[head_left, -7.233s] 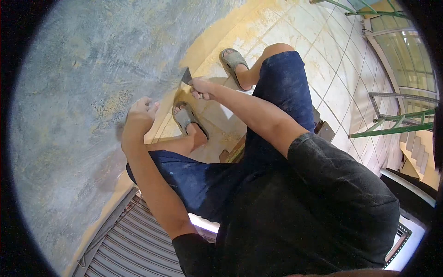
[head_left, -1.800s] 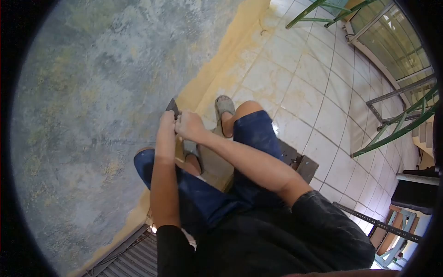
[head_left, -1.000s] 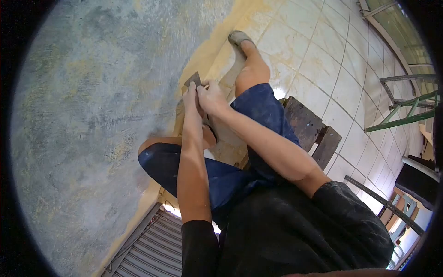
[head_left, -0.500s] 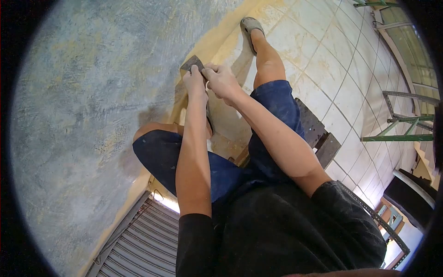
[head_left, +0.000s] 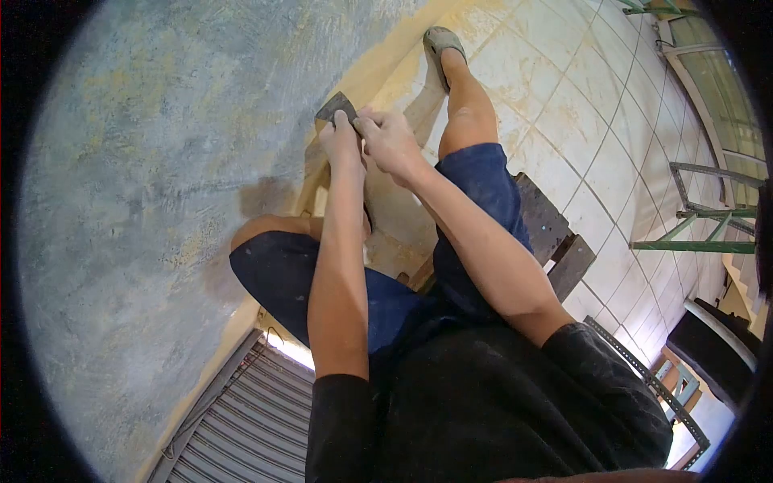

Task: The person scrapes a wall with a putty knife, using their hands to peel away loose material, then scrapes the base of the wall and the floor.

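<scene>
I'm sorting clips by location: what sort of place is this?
Likely a room under renovation: patchy grey-blue wall, tiled floor smeared yellowish, and what looks like a roller shutter.

Grey ribbed shutter, lower left; white tiled floor, yellow-stained; green metal frame, right; perforated metal bar, lower right

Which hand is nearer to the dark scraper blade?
Left: the left hand is right at the near edge of the dark scraper blade. The right hand is beside it, to the right, slightly farther from the blade.
</scene>
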Demonstrator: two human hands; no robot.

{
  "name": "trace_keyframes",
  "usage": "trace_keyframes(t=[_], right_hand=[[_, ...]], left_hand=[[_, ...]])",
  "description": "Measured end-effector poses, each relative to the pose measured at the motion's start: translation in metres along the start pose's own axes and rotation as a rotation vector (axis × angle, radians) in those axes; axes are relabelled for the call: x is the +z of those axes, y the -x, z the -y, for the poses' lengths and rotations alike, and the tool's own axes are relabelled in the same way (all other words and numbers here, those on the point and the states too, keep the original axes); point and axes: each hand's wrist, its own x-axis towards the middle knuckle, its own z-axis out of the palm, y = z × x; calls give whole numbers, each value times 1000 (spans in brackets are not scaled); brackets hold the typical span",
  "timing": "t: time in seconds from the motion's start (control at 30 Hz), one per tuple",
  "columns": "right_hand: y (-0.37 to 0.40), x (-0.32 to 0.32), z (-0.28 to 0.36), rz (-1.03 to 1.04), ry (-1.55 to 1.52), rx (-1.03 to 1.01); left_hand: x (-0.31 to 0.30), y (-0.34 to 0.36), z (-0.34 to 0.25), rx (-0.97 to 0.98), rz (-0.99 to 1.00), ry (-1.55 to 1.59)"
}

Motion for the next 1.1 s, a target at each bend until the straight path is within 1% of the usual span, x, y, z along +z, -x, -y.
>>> trace_keyframes(t=[0.07, 0.13, 0.2, 0.27, 0.3, 0.37, 0.4, 0.47, 0.5, 0.57, 0.6, 0.63, 0.67, 0.7, 0.77, 0.8, 0.83, 0.87, 0.9, 0.93, 1.0, 1.07, 1.1], right_hand=[[-4, 2, -3, -6, -2, 18], [-8, 4, -7, -14, 0, 17], [-1, 6, -10, -14, -31, -103], [0, 5, -6, -18, -16, -101], [0, 5, -8, -18, -1, -89], [-6, 9, -14, 7, 4, -38], [-13, 9, -15, 26, 10, -7], [-5, 8, -7, -3, 29, -51], [2, 8, -6, -30, 46, -81], [6, 8, -6, -46, -3, -116], [7, 8, -4, -59, -50, -149], [6, 6, -1, -56, -47, -147], [3, 4, 1, -32, -60, -75], [4, 1, 3, -10, -74, 0], [-8, 9, -15, -13, -43, -45], [-13, 13, -21, -13, -12, -86], [-6, 12, -17, -15, -12, -84], [3, 11, -14, -50, -68, -129], [6, 9, -11, -85, -125, -176], [5, 7, -7, -83, -125, -177], [2, 2, -8, -43, -76, -55], [-6, -2, -12, -10, -83, -25], [-9, -6, -4, 25, -87, -6]], left_hand=[[-7, -7, 0, -114, -30, -177], [-4, -6, 1, -85, -26, -136], [-3, -5, 5, -62, -25, -95], [-3, -9, 10, -27, -58, 26], [-6, -11, 10, -28, -62, 27], [-16, -14, 10, -91, -49, -149], [-19, -19, 13, -87, -43, -148], [-24, -29, 22, -130, -63, -126], [-19, -21, 17, -132, -62, -128], [-1, 0, 0, 62, -71, -88], [-1, -2, -1, 62, -73, -85], [-3, -3, -1, 20, -23, -97], [-5, -2, -1, -24, 27, -112], [-13, -8, 7, -31, 25, -114], [-22, -31, 21, -122, -65, -279], [-18, -28, 17, -116, -62, -277], [-14, -19, 13, -47, -54, -272], [-10, -12, 8, 24, -47, -265], [-5, -10, 5, 27, -48, -263], [-2, -7, 2, 56, -27, -226], [-2, -4, 4, 77, -10, -193], [0, -12, 7, 7, -61, -180], [1, -14, 5, 14, -54, -177]])
